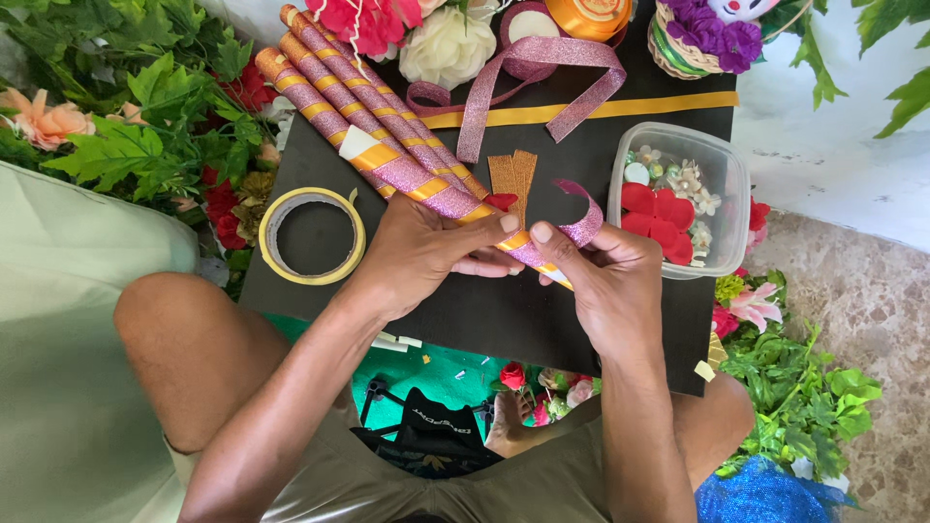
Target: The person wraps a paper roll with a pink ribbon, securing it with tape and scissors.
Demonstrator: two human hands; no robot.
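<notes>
My left hand (418, 254) grips the near end of a stick wrapped in pink glitter ribbon and gold bands (397, 172), thumb on top. My right hand (599, 279) pinches the loose end of the pink glitter ribbon (585, 221) that curls off the stick's tip. Two more wrapped sticks (325, 58) lie alongside, running up to the far left. All of this is over a black board (484, 310) resting on my lap.
A roll of yellow tape (312, 235) lies left of my hands. A clear plastic box (678, 199) of small artificial flowers sits on the right. Loose pink ribbon (542, 73), a gold strip (601, 108), gold glitter pieces (513, 176), artificial flowers and leaves surround the board.
</notes>
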